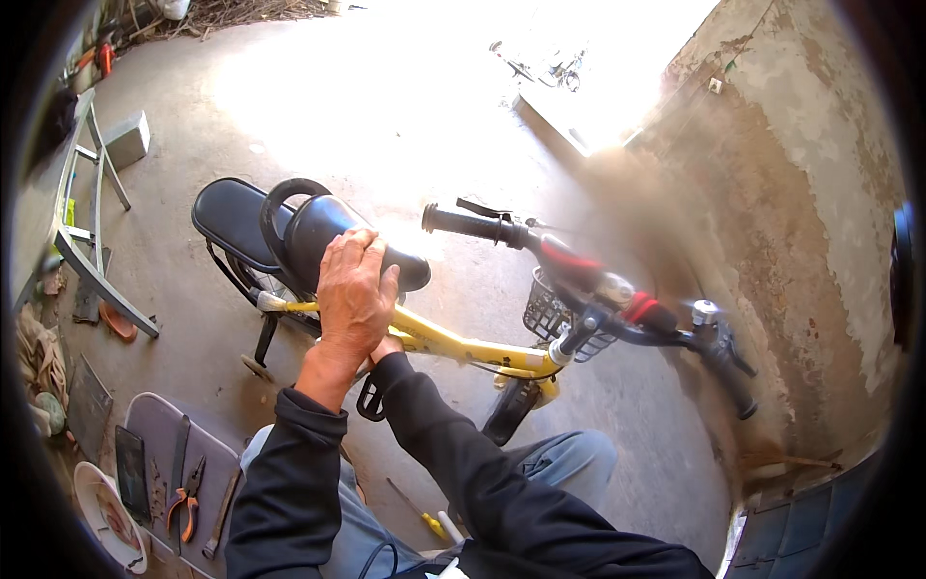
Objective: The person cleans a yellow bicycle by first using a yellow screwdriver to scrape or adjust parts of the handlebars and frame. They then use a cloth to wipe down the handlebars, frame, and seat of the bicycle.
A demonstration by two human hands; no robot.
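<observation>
A small yellow bicycle (463, 346) stands before me on a concrete floor. My left hand (354, 293) lies on the side of its black saddle (318, 224), fingers over the padding. Lower down, by the frame beneath the saddle, my right hand (385, 349) is mostly hidden behind my left hand and wrist; what its fingers touch does not show. Behind the saddle are a curved black handle and a padded rear seat (235, 213). The handlebar with a black grip (466, 223) and a wire basket (546, 307) are to the right.
Pliers (189, 499), a phone-like black slab (132, 470) and other tools lie on a grey padded surface (155, 409) at lower left, beside a white bucket (83, 481). A screwdriver (434, 525) lies near my legs. A metal-legged table (101, 279) stands left; a worn wall (781, 217) rises right.
</observation>
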